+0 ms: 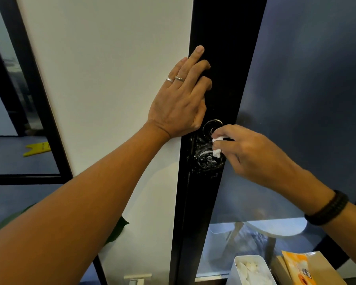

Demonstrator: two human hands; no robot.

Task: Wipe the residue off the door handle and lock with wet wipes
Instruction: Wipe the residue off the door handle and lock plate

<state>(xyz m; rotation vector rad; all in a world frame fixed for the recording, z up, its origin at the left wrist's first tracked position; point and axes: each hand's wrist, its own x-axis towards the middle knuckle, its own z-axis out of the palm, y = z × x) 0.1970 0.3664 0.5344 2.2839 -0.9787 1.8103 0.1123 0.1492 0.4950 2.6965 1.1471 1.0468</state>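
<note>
A: Looking at the black door frame (220,83), it's a narrow upright strip running top to bottom, white wall (111,79) on its left edge, frosted glass (306,89) on its right. Not much room either side.

B: Yep. Left hand (181,103) lies flat on the frame above the lock, fingers mostly straight, two rings on. Right hand (249,151) pinches a crumpled white wipe (216,146) between the two round shiny lock pieces (209,149), stacked vertically, lower one smeared with whitish residue.

A: White tub (253,270) down by the bottom edge too.
</note>
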